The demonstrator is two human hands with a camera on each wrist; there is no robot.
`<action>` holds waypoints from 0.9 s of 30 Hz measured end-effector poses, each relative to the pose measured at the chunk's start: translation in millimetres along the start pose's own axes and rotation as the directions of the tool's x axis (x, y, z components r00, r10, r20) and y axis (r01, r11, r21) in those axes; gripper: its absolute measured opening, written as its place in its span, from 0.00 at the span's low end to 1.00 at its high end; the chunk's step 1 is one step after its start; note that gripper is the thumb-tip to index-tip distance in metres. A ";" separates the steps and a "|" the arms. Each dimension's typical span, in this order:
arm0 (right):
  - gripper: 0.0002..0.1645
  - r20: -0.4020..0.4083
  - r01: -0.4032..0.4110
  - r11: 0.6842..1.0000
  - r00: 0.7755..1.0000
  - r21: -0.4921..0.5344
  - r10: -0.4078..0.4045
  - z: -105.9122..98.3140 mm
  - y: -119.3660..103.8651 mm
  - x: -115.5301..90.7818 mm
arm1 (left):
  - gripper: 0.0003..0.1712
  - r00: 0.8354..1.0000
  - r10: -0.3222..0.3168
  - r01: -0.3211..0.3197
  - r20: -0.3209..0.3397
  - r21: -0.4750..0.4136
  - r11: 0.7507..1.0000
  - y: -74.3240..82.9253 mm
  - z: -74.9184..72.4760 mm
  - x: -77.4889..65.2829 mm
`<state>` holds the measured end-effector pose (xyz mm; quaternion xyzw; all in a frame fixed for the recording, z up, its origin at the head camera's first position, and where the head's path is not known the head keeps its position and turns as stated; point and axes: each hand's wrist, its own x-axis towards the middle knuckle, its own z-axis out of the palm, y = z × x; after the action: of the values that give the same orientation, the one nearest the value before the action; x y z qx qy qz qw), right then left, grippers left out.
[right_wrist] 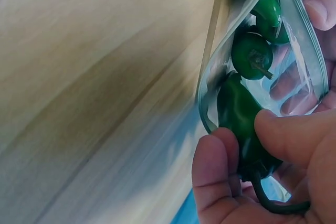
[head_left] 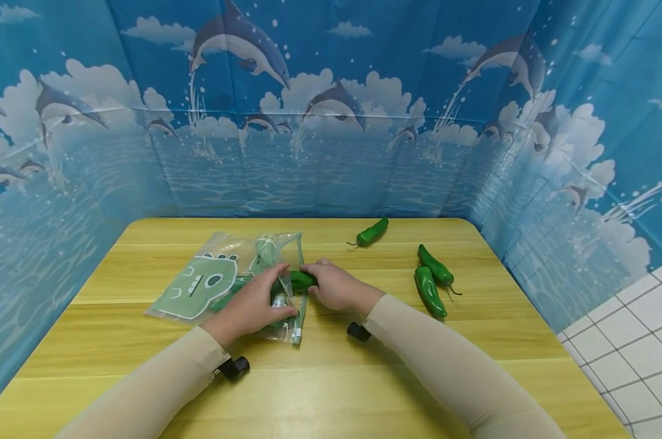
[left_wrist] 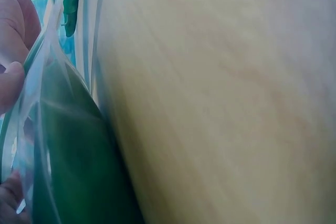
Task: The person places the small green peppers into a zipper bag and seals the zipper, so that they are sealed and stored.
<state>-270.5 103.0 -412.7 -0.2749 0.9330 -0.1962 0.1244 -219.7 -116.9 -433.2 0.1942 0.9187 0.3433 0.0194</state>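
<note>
A clear zip bag (head_left: 196, 289) with a green cartoon print lies on the table, its mouth facing right. My left hand (head_left: 251, 305) holds the bag by its mouth, and some of its fingers show through the film in the right wrist view. My right hand (head_left: 338, 286) pinches a green pepper (right_wrist: 244, 124) between thumb and fingers near the stem end. The pepper's tip is inside the bag's mouth, and its curved stem points back toward the palm. Other green peppers (right_wrist: 252, 56) sit within the bag. In the left wrist view, a large green pepper (left_wrist: 79, 156) shows through the film.
Two green peppers (head_left: 431, 292) lie close together at the right of the wooden table (head_left: 320, 390). Another green pepper (head_left: 372, 233) is near the back edge. A dolphin-print curtain (head_left: 331, 164) hangs behind and along the sides.
</note>
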 end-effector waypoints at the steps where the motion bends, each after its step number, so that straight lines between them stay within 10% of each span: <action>1: 0.34 0.002 -0.002 1.000 1.000 -0.001 0.002 0.0 -0.4 -0.1 | 0.57 1.000 0.001 -0.001 0.000 0.001 1.000 -0.1 0.0 0.1; 27: 0.33 -0.001 0.001 1.000 1.000 0.014 -0.001 3.1 -3.2 6.8 | 0.56 1.000 0.022 -0.022 -0.008 0.009 1.000 -3.9 -1.4 0.8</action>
<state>-273.6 95.7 -415.0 -0.2741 0.9316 -0.2030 0.1256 -222.1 -120.2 -434.6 0.2031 0.9181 0.3403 0.0111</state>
